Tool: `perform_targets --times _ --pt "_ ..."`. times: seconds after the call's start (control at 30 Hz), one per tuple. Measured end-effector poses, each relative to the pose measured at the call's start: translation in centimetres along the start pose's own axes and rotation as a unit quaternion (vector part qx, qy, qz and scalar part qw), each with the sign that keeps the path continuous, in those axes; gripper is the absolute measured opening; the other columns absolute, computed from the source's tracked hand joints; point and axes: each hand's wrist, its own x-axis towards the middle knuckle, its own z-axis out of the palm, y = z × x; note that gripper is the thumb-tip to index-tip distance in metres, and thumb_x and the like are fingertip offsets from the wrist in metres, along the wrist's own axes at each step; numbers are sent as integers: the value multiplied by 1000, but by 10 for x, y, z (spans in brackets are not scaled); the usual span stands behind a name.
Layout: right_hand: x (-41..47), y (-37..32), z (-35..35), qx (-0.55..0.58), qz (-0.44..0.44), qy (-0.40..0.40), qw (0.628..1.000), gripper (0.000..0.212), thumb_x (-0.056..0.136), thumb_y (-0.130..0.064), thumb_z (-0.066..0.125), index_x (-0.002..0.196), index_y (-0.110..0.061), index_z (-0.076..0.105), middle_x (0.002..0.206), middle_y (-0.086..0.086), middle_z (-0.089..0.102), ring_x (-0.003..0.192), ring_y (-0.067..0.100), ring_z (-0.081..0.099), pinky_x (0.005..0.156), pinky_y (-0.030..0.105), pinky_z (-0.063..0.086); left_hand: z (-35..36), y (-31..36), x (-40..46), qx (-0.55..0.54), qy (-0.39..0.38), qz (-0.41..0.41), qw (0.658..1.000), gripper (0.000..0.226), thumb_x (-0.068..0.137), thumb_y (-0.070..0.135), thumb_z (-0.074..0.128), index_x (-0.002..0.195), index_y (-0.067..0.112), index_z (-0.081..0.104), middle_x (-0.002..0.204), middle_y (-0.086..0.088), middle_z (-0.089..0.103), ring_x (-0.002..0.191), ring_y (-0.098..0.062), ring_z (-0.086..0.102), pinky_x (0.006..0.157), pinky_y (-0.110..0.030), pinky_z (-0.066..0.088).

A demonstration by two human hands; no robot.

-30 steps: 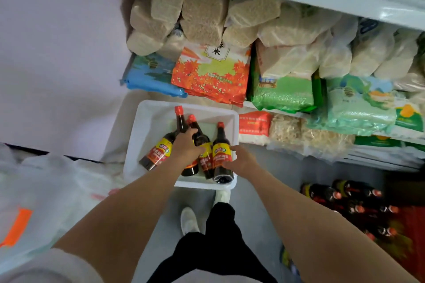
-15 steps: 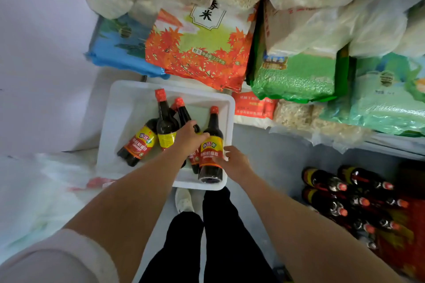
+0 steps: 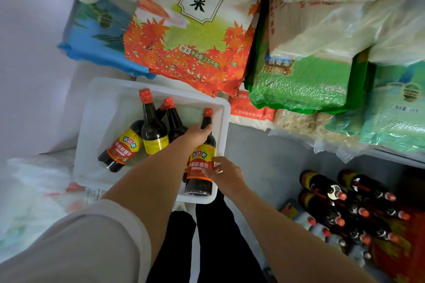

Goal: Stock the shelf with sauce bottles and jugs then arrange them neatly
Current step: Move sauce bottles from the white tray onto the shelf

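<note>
A grey floor (image 3: 264,163) runs under me beside shelving stacked with bagged grain. Nearest me, my right hand (image 3: 226,173) rests its fingers against the lower label of a soy sauce bottle (image 3: 201,165), thumb and fingers loosely bent around its side; whether they truly pinch it I cannot tell. Just beyond, my left hand (image 3: 195,134) curls over the shoulder of that same bottle, gripping it below the neck, its red cap pointing away from me. The bottle lies in the near right corner of a white plastic bin (image 3: 101,108) on the floor. To the left of my grip, inside the bin, three more bottles lie: one with a red and yellow label (image 3: 123,147) tilted toward the left, a yellow-labelled bottle (image 3: 153,131) touching it, and a third bottle (image 3: 173,119) partly hidden behind my left hand. Off to the right of my right arm, dark bottles with red caps (image 3: 340,202) lie packed on the bottom shelf. Farther ahead, an orange maple-leaf rice bag (image 3: 190,41), a blue bag (image 3: 92,37) and a green bag (image 3: 303,82) overhang the bin.
</note>
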Motion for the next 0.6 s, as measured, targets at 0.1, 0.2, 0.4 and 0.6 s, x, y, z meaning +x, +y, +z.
perform_targets --times 0.1,0.2,0.4,0.6 --pt "1 5 -1 8 -6 -11 1000 53 89 -49 69 136 -29 56 112 -2 68 107 18 63 97 40 51 -1 9 5 31 -10 -29 999 70 102 60 25 142 5 45 141 -18 51 129 -34 49 94 -36 35" --pt "3 9 3 22 -4 -5 1000 49 88 -49 71 132 -31 57 108 -5 69 102 16 64 94 39 53 -3 16 6 43 -16 -43 998 73 101 63 25 137 5 51 137 -20 53 129 -35 49 107 -40 33" --pt "1 19 5 53 -3 7 999 42 88 -48 71 125 -36 56 104 -7 70 98 13 64 84 29 49 -5 13 14 66 -13 -40 997 60 101 53 42 130 1 53 125 -20 61 115 -35 58 105 -43 43" --pt "1 14 14 60 -7 21 998 53 86 -50 72 130 -32 50 106 -5 65 100 14 62 88 34 52 -27 6 10 -3 -4 -42 999 57 98 46 56 132 0 52 129 -16 58 120 -33 56 104 -38 42"
